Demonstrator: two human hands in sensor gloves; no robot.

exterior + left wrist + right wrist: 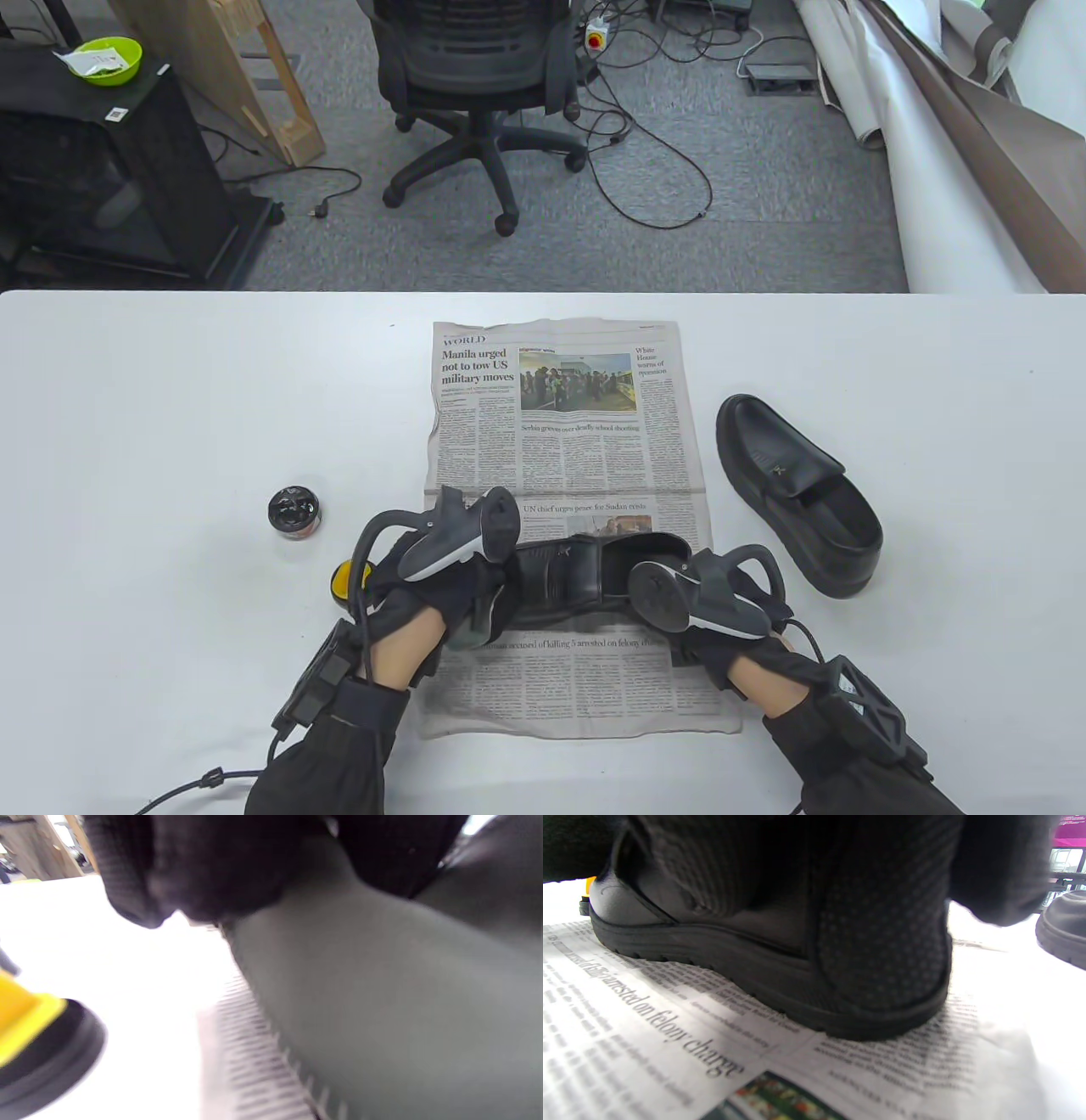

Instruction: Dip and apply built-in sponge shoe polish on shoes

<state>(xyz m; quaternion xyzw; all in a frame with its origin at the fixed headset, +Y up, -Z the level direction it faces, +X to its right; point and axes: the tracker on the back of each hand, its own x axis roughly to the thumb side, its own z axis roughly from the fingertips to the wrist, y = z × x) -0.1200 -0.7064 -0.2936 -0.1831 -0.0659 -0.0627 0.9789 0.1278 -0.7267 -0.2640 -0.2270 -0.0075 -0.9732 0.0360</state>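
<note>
A black shoe (pixel 577 577) lies sideways across the near part of a newspaper (pixel 560 424), sole down. My left hand (pixel 475 598) grips its toe end; in the left wrist view my gloved fingers (pixel 191 866) lie over the shoe's upper (pixel 382 1005). My right hand (pixel 713 598) grips the heel end; in the right wrist view my fingers (pixel 882 921) press against the heel (pixel 755 959). An open tin of black polish (pixel 293 512) stands to the left on the table. A yellow and black applicator piece (pixel 346 582) lies beside my left wrist and also shows in the left wrist view (pixel 34 1043).
A second black shoe (pixel 797 492) lies on the white table (pixel 170 407) right of the newspaper and shows in the right wrist view (pixel 1065 929). An office chair (pixel 475 76) and cables are on the floor beyond the table's far edge.
</note>
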